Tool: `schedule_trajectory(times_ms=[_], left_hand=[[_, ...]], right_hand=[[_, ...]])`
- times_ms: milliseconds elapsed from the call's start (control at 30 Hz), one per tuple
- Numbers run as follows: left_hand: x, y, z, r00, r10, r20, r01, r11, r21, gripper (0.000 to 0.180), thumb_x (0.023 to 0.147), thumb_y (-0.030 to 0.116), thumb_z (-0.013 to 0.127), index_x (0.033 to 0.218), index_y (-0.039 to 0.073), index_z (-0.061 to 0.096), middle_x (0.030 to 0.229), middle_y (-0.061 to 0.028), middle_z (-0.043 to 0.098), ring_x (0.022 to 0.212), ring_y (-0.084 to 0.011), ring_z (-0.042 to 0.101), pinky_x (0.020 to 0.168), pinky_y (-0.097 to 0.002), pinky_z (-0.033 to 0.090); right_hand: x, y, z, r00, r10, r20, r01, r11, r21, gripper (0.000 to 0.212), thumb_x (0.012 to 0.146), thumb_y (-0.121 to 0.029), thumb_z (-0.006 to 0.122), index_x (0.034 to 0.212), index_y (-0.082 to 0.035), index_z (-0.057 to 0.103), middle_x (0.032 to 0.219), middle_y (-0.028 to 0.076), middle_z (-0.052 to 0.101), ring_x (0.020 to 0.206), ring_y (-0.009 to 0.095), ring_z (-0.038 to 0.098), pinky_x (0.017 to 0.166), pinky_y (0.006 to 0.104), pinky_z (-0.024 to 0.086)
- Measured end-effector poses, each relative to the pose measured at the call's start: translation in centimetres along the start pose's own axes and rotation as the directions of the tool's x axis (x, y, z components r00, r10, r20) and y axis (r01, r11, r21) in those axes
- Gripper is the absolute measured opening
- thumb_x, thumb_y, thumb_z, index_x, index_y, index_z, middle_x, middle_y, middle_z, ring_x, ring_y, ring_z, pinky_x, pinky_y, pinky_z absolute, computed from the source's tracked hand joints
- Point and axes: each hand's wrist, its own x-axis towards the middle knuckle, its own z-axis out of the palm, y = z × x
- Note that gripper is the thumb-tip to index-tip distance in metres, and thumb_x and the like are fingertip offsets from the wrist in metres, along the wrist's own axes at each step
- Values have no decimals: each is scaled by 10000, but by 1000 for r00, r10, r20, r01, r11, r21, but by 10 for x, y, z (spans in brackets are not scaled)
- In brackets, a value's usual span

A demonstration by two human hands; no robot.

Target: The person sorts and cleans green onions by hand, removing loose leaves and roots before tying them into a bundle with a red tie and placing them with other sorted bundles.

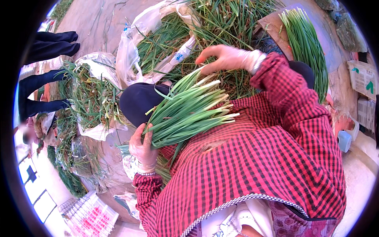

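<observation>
My left hand (143, 149), in a thin clear glove, is closed round the leafy end of a bunch of garlic chives (185, 112). The bunch lies across my lap, its pale stem ends fanned out to the right. Above those ends is my right hand (227, 59), also gloved, its fingers curved and apart, with nothing visible between them. Its thumb is close to one pale stalk; whether they touch I cannot tell. Beyond my knees a large open plastic bag (132, 49) holds loose chives (162, 47), and more lie heaped beside it.
A neat pile of chives (306, 47) rests on a board at the far right. Another bag of chives (96, 94) is at the left, near two standing people's legs (43, 87). White crates (363, 79) and a blue container (344, 141) stand at the right edge.
</observation>
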Motion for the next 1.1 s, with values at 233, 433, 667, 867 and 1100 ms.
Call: schedule_trajectory(times_ms=[233,433,667,867,1100], left_hand=[[-7,-1,-5,997,-25,70,25,1000,8,615,703,35,757,1289,173,629,1155,-128,651,984,-311,660,796,-382,546],[15,5,-13,998,47,35,-48,998,27,475,768,58,738,1219,188,664,1077,-96,672,892,-284,664,718,-378,526],[-5,2,-16,998,-64,-5,64,996,-60,481,758,5,732,1202,181,676,1058,-101,676,893,-288,669,738,-367,540],[-13,5,-4,983,-183,10,179,950,-257,552,751,-79,707,1241,170,665,1116,-118,654,971,-279,657,827,-348,541],[-8,6,-12,968,-219,124,251,869,-426,620,759,-117,695,1322,122,593,1210,-118,611,1096,-260,604,935,-347,495]], right_hand=[[15,-20,35,997,56,-51,-40,963,268,267,817,-246,724,968,-29,679,822,8,666,775,79,593,737,264,497],[-10,-23,14,995,8,-102,-8,1000,0,211,819,-208,695,895,-19,641,751,5,603,729,75,549,686,267,481],[-57,60,-75,804,114,-584,-315,914,-256,284,829,-286,662,905,-12,659,774,104,646,735,214,625,711,350,503],[-42,75,-12,892,230,-390,-284,955,-85,782,860,-540,655,1396,-5,463,1360,177,540,1187,277,580,917,390,533],[-29,15,59,992,125,-3,-101,817,567,264,943,-291,664,1074,-63,684,835,-45,663,698,22,555,625,194,458]])
